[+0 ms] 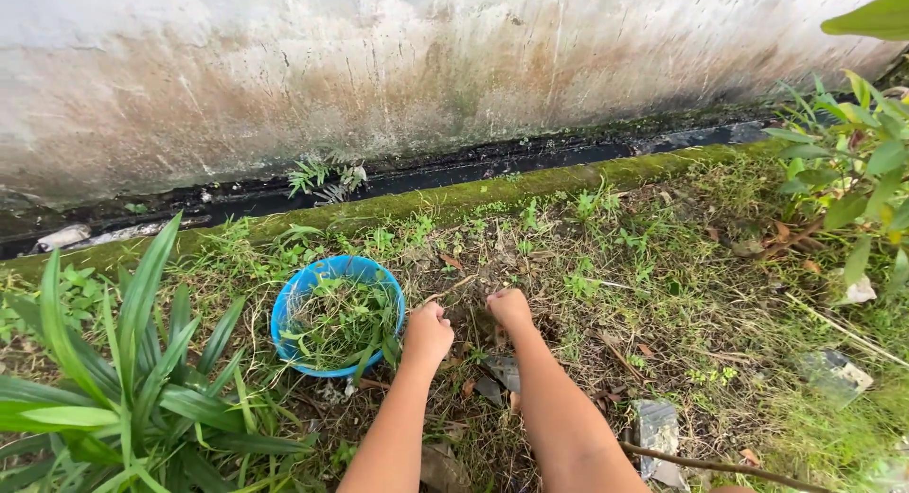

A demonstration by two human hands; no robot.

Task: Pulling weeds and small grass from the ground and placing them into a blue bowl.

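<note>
Both hands are down in the weedy ground (606,294), side by side and nearly touching. The left hand (428,332) is curled into a loose fist, fingers closed, though I cannot tell what it grips. The right hand (509,308) is also bunched shut, knuckles up, pressed into the soil and small weeds. Just beside the left hand, at nine o'clock, sits a blue bowl (294,308) filled with pulled weeds (343,322). A long-leaved plant (133,379) stands at eight o'clock; a mossy kerb (473,195) and stained wall (379,67) lie at twelve.
</note>
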